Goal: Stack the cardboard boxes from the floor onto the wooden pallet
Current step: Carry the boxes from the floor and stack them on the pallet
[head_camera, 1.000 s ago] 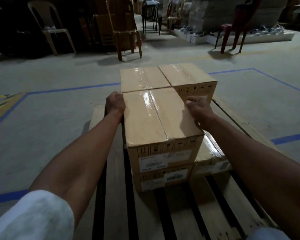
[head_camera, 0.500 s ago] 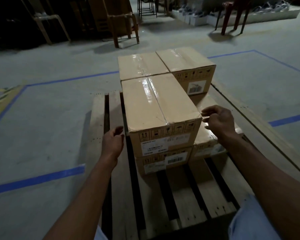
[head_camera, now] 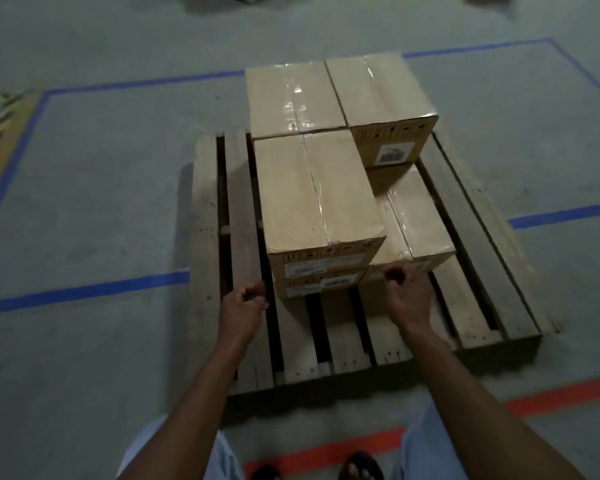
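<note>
Both hands have pulled back off the top box (head_camera: 317,192); left hand (head_camera: 245,308) and right hand (head_camera: 407,299) hang loosely curled, holding nothing, over the pallet (head_camera: 205,237).

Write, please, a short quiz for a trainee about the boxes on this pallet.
1. True or false: another box lies on the near right box.
2. The nearest tape line on the floor is: A blue, B orange-red, C yellow.
3. Fill in: the near left stack is ___ boxes high.
Key: 1 false; 2 B; 3 two.
</note>
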A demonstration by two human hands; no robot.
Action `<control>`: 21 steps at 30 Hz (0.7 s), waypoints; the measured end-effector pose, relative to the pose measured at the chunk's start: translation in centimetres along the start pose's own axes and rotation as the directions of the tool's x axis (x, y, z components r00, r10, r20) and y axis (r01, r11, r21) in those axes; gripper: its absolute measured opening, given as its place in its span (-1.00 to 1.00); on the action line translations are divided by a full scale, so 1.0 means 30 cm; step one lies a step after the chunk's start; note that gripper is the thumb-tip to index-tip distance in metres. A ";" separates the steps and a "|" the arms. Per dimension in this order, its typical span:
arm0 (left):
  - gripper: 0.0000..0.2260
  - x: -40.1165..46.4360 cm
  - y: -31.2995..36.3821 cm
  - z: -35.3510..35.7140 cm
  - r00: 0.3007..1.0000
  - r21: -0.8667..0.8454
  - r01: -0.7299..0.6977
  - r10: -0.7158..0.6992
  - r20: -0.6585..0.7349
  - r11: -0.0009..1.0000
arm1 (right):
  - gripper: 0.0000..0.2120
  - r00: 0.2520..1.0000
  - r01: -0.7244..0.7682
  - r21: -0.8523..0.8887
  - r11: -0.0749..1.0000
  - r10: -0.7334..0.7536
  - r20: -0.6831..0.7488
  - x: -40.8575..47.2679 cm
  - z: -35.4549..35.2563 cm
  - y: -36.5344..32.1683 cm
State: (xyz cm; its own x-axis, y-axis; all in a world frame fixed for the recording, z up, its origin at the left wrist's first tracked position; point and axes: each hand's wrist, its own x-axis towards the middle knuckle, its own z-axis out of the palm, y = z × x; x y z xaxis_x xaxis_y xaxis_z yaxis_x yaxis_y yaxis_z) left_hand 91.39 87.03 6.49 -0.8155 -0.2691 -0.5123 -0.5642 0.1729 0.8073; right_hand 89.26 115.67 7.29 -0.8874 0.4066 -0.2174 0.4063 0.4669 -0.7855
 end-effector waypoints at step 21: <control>-0.79 -1.330 0.448 -0.867 0.923 -0.010 0.376 -0.375 -0.091 0.927 | -0.78 0.574 0.398 -0.379 0.835 0.095 0.813 -1.054 -0.611 -0.787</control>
State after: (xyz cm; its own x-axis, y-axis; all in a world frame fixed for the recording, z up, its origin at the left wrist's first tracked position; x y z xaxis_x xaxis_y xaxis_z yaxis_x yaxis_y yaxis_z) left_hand 119.68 75.45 45.39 -0.5292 -0.3991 -0.7488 -0.8280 0.0501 0.5585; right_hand 111.72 106.18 43.31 -0.6478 -0.3607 -0.6710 0.0687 0.8495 -0.5230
